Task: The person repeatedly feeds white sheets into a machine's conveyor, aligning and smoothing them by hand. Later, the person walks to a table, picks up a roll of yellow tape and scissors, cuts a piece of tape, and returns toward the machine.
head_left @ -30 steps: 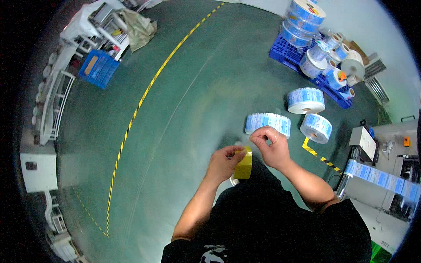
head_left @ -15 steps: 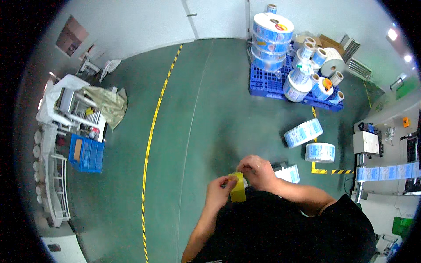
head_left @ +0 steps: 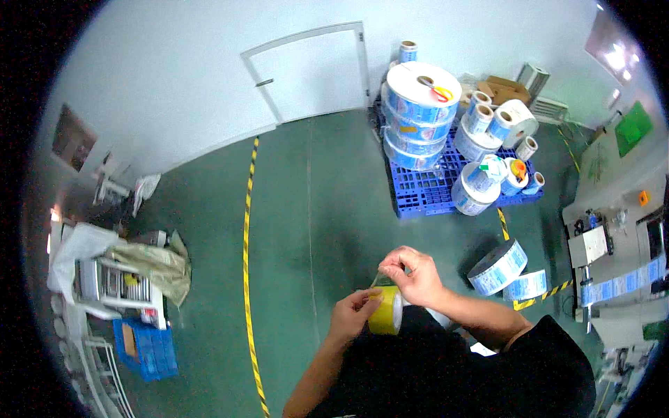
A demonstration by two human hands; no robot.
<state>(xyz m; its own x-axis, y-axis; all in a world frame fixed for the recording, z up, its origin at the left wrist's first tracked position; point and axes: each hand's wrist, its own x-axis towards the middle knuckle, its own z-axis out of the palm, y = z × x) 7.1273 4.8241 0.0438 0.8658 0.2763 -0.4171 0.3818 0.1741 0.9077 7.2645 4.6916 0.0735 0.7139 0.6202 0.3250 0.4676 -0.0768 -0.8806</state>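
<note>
Yellow tape roll (head_left: 385,315) was gripped by the left hand (head_left: 352,315) before the black shirt (head_left: 446,369), and a strip (head_left: 378,279) was apparently pinched by the right hand (head_left: 413,276), fingertips together, peeling being judged the step in hand and a steady pull called for next.

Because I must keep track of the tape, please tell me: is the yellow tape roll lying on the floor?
No, the left hand holds the yellow tape roll close to the black clothing.
</note>
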